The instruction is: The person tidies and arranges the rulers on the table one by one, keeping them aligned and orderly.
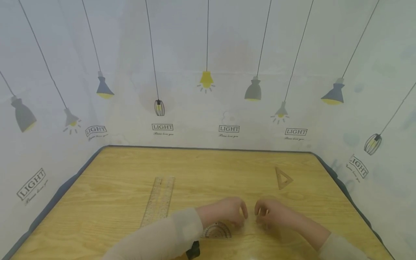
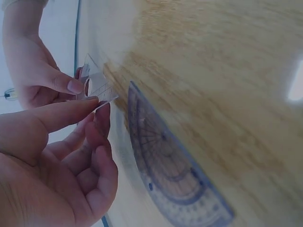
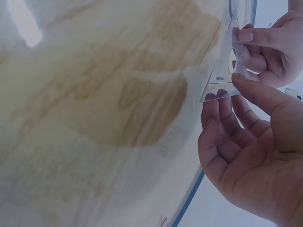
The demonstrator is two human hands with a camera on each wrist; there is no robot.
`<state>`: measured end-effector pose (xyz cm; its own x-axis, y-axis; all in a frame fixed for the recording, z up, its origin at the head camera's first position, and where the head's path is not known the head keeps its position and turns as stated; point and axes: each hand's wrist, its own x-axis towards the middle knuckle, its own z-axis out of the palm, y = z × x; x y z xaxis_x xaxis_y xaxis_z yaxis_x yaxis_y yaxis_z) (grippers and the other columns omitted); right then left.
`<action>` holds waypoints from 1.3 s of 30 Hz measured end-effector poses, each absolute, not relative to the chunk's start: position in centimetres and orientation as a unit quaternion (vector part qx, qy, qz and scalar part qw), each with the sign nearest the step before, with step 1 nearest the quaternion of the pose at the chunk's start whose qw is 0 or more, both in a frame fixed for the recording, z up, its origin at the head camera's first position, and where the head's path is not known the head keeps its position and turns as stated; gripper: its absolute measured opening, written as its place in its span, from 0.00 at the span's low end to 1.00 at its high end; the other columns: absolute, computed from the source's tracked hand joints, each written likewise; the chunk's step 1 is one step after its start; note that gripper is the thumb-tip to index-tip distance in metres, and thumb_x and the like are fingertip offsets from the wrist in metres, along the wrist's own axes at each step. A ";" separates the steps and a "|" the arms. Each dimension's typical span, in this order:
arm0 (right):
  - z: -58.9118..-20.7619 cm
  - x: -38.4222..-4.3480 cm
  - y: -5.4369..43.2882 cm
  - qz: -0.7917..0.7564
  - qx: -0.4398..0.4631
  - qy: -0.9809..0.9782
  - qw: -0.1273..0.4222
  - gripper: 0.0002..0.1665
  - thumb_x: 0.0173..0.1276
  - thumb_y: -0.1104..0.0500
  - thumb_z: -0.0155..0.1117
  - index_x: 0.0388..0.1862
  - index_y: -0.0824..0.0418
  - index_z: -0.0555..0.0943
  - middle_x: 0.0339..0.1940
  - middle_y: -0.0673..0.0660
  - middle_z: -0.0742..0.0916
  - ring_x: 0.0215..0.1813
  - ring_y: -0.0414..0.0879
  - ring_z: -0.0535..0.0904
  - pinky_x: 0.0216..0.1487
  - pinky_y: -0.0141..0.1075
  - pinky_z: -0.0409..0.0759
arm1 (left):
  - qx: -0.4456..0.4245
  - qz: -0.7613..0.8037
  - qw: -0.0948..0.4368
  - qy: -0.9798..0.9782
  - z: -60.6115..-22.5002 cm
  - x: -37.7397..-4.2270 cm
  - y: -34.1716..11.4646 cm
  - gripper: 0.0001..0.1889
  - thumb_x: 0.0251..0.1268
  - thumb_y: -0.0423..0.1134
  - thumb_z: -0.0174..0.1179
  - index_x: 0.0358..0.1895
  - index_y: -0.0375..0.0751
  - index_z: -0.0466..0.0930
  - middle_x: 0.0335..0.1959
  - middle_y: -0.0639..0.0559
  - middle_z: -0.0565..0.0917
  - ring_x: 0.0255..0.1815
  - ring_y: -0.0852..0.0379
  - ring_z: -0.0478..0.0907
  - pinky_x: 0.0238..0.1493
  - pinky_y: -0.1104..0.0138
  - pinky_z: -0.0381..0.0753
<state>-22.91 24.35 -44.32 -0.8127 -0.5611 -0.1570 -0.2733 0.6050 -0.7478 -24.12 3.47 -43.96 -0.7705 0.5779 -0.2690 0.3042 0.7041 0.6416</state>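
Both hands pinch a clear plastic set square (image 3: pixel 218 79) with a round hole in it, held up over the table. My left hand (image 1: pixel 226 211) grips one corner between thumb and fingers, as the left wrist view shows. On the opposite corner, the thumb and fingertips of my right hand (image 3: pixel 251 142) pinch the edge. The head view barely shows this see-through piece between the hands (image 1: pixel 276 213). A clear protractor (image 2: pixel 175 175) lies flat on the table, beside and partly under my left hand.
A wide clear ruler (image 1: pixel 159 198) lies left of the hands, its near end behind the left sleeve (image 1: pixel 172 227). Another set square (image 1: pixel 281 178) lies farther back on the right. The wooden table (image 1: pixel 208 169) meets a curtain (image 1: pixel 195 137) printed with lamps.
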 end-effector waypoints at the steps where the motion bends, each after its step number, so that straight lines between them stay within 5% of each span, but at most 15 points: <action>1: -44.3 -22.7 24.3 -0.376 -0.237 0.874 0.195 0.08 0.63 0.65 0.66 0.39 0.64 0.77 0.27 0.54 0.80 0.24 0.47 0.80 0.24 0.35 0.78 | 0.254 0.289 0.227 0.895 -43.9 -24.0 3.4 0.12 0.48 0.26 0.69 0.36 0.42 0.83 0.25 0.58 0.77 0.20 0.62 0.72 0.24 0.73 0.73; 16: -44.5 -22.2 24.2 -0.356 -0.239 0.880 0.204 0.09 0.63 0.62 0.68 0.39 0.62 0.78 0.27 0.52 0.81 0.26 0.44 0.77 0.25 0.32 0.76 | 0.284 0.230 0.195 0.910 -44.5 -23.8 3.6 0.12 0.44 0.31 0.74 0.34 0.48 0.85 0.39 0.62 0.80 0.34 0.64 0.72 0.42 0.73 0.74; 39: -44.2 -22.0 23.9 -0.350 -0.232 0.881 0.217 0.09 0.62 0.63 0.69 0.39 0.61 0.78 0.26 0.52 0.79 0.26 0.42 0.73 0.25 0.32 0.73 | 0.276 0.179 0.182 0.927 -43.9 -23.4 3.6 0.13 0.43 0.40 0.77 0.34 0.51 0.84 0.39 0.61 0.81 0.40 0.63 0.76 0.46 0.70 0.75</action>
